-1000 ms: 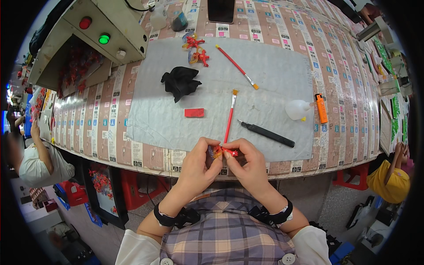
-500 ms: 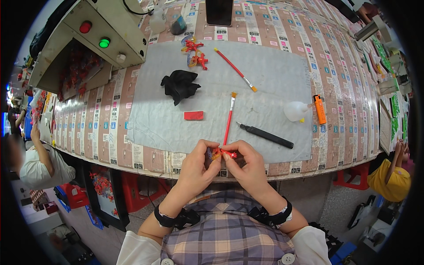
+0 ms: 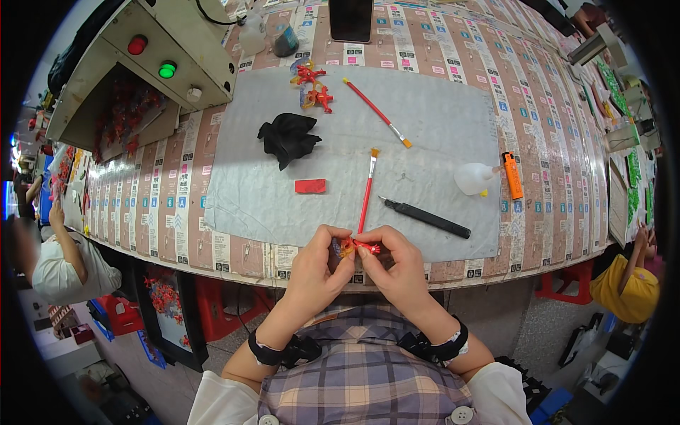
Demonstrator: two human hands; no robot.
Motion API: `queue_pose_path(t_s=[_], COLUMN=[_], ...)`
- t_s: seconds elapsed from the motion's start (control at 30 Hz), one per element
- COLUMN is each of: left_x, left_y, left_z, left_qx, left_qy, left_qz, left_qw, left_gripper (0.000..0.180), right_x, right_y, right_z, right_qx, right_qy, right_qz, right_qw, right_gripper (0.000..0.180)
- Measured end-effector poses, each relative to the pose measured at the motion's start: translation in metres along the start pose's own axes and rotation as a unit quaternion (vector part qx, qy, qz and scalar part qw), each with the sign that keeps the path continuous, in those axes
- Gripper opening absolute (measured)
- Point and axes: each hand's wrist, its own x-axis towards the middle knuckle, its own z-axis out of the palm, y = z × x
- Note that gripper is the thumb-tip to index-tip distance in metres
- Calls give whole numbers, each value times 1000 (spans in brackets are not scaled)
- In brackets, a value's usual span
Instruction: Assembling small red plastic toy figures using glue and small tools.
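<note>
My left hand (image 3: 316, 271) and my right hand (image 3: 398, 265) meet at the near edge of the table, pinching a small red and orange plastic piece (image 3: 356, 247) between their fingertips. Just beyond them a red-handled brush (image 3: 367, 193) lies on a grey mat (image 3: 439, 113), bristles pointing away. A black knife-like tool (image 3: 426, 217) rests to the right of the brush. A small red block (image 3: 310, 185) lies to the left.
A crumpled black cloth (image 3: 287, 137), a second red brush (image 3: 376, 112) and small red figures (image 3: 315, 85) lie farther back. A clear squeeze bottle (image 3: 474, 178) and orange lighter (image 3: 512, 175) sit right. A grey control box (image 3: 152, 53) with red and green buttons stands far left. Other people sit at both sides.
My hands stay together on the small red piece, with only slight finger shifts. The things on the mat have not moved.
</note>
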Motion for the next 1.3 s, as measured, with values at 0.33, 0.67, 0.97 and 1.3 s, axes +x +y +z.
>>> queue_pose_path(t_s=[0.33, 0.67, 0.97, 1.3], left_x=[0, 0, 0, 0], left_y=[1, 0, 0, 1], left_z=[0, 0, 1, 1], left_qx=[-8, -1, 1, -2], left_qy=[-3, 2, 6, 4], left_qz=[-16, -2, -2, -13], left_qw=[1000, 1000, 1000, 1000], left_gripper=[26, 26, 26, 26], right_x=[0, 0, -1, -1], right_y=[0, -1, 0, 0], right_z=[0, 0, 0, -1], right_qx=[-1, -13, -15, -14], right_qy=[0, -1, -1, -8], right_qz=[-6, -9, -10, -6], right_qw=[1000, 1000, 1000, 1000], right_gripper=[14, 14, 15, 16])
